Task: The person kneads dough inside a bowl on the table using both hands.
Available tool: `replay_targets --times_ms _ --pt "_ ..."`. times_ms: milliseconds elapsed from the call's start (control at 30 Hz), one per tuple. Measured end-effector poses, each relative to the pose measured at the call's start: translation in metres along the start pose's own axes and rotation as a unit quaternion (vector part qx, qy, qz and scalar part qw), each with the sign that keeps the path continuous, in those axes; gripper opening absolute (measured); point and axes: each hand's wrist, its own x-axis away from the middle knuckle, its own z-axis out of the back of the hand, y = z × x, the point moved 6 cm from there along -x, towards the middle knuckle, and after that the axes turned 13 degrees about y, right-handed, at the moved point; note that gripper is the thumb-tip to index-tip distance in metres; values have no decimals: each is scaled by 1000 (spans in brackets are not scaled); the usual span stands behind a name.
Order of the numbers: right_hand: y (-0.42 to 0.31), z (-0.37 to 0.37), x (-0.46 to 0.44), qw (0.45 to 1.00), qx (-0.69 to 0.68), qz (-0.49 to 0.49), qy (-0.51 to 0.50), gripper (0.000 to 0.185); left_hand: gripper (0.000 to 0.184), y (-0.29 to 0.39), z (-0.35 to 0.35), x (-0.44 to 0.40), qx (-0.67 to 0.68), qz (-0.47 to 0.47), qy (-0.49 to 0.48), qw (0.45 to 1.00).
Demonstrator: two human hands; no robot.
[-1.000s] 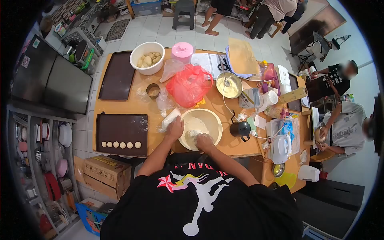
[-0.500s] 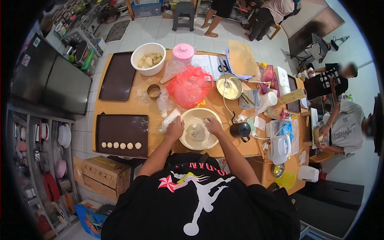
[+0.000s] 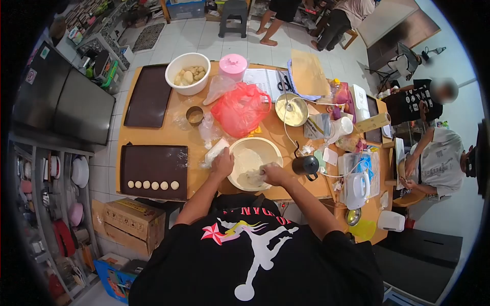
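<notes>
A cream mixing bowl [image 3: 278, 155] with pale flour mixture [image 3: 248, 158] in it stands at the table's near edge. My left hand [image 3: 223, 163] is closed on the bowl's left rim, right beside a white plastic packet [image 3: 216, 151]. Over the inside of the bowl, at its right, my right hand [image 3: 274, 175] has its fingers curled and whitened with flour. Below those fingers a greyish, blurred patch shows in the mixture; whether they grip a tool or dough I cannot make out.
Left is a dark baking tray [image 3: 154, 160] with several dough balls [image 3: 155, 185]. A red plastic bag [image 3: 240, 109] lies behind the bowl, a metal bowl [image 3: 292, 109] behind right. A black pitcher [image 3: 306, 165] and white cord are close on the right. Other people stand beyond.
My right hand has moved down and inward within the bowl, and the blurred patch has moved toward the near side. My left hand keeps its place at the rim.
</notes>
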Motion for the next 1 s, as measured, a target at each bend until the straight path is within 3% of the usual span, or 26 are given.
replay_targets --times_ms 100,133,233,400,600,700,733,833,1000 --pt "-14 -9 7 999 -6 17 -30 14 30 -2 -5 -1 6 -2 1 1000" --pt "-16 -17 6 999 -22 48 9 15 30 -2 -6 -2 4 -2 2 1000" --pt "-26 -44 1 998 50 -17 -17 16 30 -5 -7 -1 0 -5 4 1000" --pt "-45 -58 -14 996 14 -42 76 19 30 -1 -2 -1 -7 -7 -10 1000" --pt "-24 -65 -28 953 -38 -243 175 21 30 2 0 0 3 -8 -11 1000" --pt "-9 -54 -31 929 -117 -265 229 25 30 1 2 1 -10 -8 -9 1000" --pt "6 -63 -35 922 -138 -313 182 34 30 2 2 1 -11 -6 -14 1000" --pt "21 -51 -19 903 -159 -347 199 44 30 1 0 1 -9 -8 -16 1000" --pt "-7 -10 -5 955 -19 -70 287 47 29 -1 -3 0 -1 -15 -10 1000"
